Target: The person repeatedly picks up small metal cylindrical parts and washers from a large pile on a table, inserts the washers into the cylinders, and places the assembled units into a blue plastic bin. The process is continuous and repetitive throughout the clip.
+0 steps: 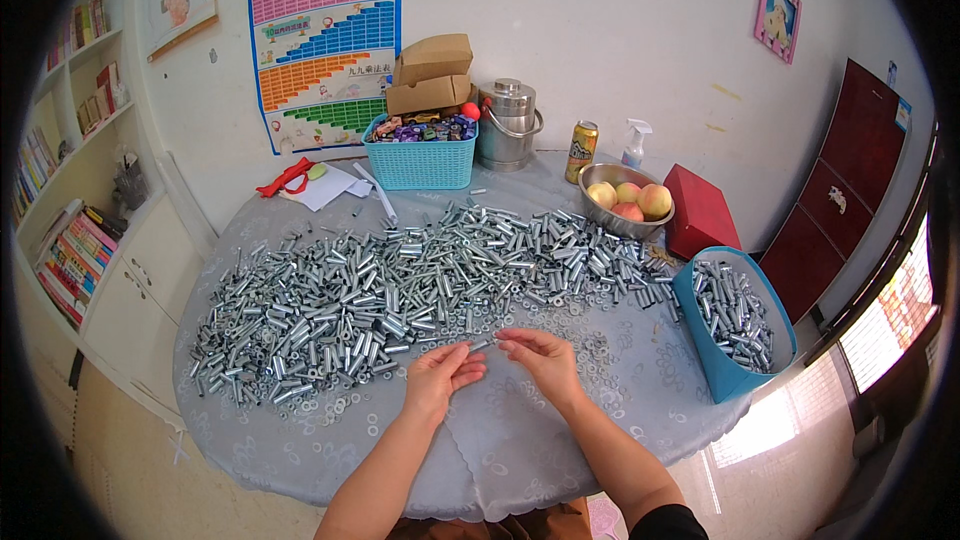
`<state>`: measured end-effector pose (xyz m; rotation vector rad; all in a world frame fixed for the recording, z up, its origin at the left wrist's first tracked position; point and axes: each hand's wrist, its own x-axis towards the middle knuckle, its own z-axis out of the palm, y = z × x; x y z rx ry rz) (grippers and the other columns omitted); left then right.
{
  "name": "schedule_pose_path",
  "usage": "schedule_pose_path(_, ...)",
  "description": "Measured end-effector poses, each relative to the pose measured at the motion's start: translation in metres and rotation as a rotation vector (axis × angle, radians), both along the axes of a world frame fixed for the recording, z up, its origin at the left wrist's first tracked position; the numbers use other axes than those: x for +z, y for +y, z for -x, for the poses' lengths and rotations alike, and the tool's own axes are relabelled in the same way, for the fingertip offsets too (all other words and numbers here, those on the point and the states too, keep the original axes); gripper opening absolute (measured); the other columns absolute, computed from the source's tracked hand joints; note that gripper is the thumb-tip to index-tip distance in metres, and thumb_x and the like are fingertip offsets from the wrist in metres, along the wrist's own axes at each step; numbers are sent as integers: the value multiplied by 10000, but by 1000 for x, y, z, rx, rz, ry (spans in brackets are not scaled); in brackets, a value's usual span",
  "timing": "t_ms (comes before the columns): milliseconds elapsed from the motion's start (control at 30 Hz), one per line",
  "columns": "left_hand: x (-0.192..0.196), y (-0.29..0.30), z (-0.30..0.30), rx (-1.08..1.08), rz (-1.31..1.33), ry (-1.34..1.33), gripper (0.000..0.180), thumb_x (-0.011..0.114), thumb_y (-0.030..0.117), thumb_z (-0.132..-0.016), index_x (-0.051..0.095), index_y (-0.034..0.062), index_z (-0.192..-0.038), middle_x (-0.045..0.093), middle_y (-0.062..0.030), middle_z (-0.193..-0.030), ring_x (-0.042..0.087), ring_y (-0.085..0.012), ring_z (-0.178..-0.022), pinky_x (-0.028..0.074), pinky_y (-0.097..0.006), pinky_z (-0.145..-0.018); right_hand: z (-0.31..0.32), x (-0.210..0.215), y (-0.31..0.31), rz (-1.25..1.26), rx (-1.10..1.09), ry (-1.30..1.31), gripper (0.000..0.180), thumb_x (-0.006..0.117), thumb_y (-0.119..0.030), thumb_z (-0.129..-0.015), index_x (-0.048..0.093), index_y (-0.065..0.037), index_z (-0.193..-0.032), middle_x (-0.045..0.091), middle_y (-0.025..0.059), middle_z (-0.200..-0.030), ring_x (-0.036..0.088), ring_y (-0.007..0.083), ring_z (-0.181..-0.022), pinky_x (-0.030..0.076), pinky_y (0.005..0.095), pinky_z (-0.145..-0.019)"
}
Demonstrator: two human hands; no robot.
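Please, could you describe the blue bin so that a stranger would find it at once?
Start at the grey-covered table and go to its right edge, past the large pile of metal pieces. There, on the near side of the red box, stands a blue bin holding short silver tubes. Unlike the turquoise basket at the back, it has plain walls, no woven pattern.

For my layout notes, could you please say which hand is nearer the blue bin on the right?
Right. The right hand is left of the blue bin, apart from it; the left hand is farther left.
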<state>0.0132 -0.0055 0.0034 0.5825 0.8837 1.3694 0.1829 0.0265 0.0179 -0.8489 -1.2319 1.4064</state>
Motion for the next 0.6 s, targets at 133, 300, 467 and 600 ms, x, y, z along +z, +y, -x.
schedule_pose_path(133, 3, -1, -1, -54, 10, 18, 225, 546, 102, -871, 568, -67, -1019, 630, -198, -908, 645, -221, -739, 552, -299, -673, -4, -9, 4, -163, -33, -214, 187, 633, -26, -797, 636, -7, -982, 628, 37, -899, 569, 84, -784, 469, 205, -698)
schedule_pose_path(300, 7, -3, -3, -94, 5, 102, 229, 556, 99, -863, 568, -67, -1021, 633, -192, -900, 643, -213, -731, 552, -297, -674, -5, -9, 4, -130, -6, -258, 182, 644, -47, -796, 629, -10, -973, 610, 22, -864, 554, 69, -763, 458, 191, -672)
schedule_pose_path(467, 14, -5, -3, -111, -53, 137, 238, 573, 81, -849, 569, -54, -1044, 633, -172, -907, 636, -198, -759, 551, -289, -678, -8, -6, 7, -69, 20, -229, 157, 633, -71, -812, 632, -17, -959, 604, 16, -854, 550, 67, -766, 446, 182, -671)
schedule_pose_path(600, 3, -1, 0, -76, -84, 140, 243, 580, 66, -840, 570, -48, -1053, 630, -163, -920, 632, -198, -768, 549, -294, -688, -10, 0, 7, -61, -40, -253, 174, 624, -113, -827, 630, -16, -971, 616, 15, -846, 554, 74, -763, 447, 205, -685)
